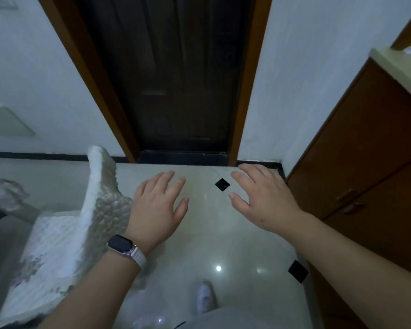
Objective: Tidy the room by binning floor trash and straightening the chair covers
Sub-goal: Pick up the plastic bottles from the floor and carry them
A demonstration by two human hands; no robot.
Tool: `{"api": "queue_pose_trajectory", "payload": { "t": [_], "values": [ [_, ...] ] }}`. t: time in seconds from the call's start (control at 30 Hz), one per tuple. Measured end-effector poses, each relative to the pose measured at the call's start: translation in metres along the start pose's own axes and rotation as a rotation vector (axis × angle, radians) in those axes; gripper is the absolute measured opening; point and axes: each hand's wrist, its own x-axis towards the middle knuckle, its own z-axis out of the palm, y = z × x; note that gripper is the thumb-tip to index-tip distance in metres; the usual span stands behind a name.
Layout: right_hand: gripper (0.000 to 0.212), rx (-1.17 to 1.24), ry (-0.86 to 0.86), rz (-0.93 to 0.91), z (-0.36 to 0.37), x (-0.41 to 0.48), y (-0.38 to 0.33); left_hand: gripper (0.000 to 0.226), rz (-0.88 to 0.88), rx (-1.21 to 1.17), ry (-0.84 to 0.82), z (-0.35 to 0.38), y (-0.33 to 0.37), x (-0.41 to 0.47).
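Note:
A chair with a white textured cover stands at the lower left, its backrest rising to the left of my left hand. My left hand, a watch on its wrist, hovers over the floor with fingers spread and holds nothing; it is just right of the chair back. Further right, my right hand is stretched out flat in the air, fingers straight, also holding nothing. No floor trash shows in this view.
A dark wooden door in a brown frame is straight ahead. A brown cabinet with handles lines the right side. The glossy tiled floor has small black diamond insets. Another covered chair shows at the far left. My white shoe is below.

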Motion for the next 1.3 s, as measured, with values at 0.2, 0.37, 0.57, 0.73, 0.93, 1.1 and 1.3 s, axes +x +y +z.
{"api": "queue_pose_trajectory", "payload": {
  "t": [0.2, 0.37, 0.57, 0.73, 0.93, 1.1, 1.3],
  "values": [
    [0.059, -0.019, 0.018, -0.044, -0.004, 0.083, -0.004, 0.047, -0.039, 0.010, 0.000, 0.003, -0.042, 0.058],
    [0.058, -0.014, 0.022, -0.098, 0.001, 0.150, 0.003, 0.047, -0.079, 0.063, -0.043, 0.015, -0.067, 0.104],
    [0.057, 0.011, 0.043, -0.208, 0.016, 0.249, 0.023, 0.047, -0.126, 0.128, -0.075, 0.041, -0.095, 0.175],
    [0.055, 0.025, 0.034, -0.326, 0.016, 0.346, 0.047, 0.048, -0.208, 0.166, -0.106, 0.059, -0.110, 0.255],
    [0.054, 0.047, 0.079, -0.499, -0.003, 0.455, 0.066, 0.051, -0.308, 0.239, -0.090, 0.064, -0.132, 0.337],
    [0.056, 0.085, 0.069, -0.581, -0.012, 0.513, 0.052, 0.049, -0.377, 0.262, -0.057, 0.061, -0.154, 0.360],
    [0.054, 0.103, 0.056, -0.724, -0.003, 0.592, -0.001, 0.048, -0.531, 0.264, 0.016, 0.060, -0.220, 0.369]
  ]
}}
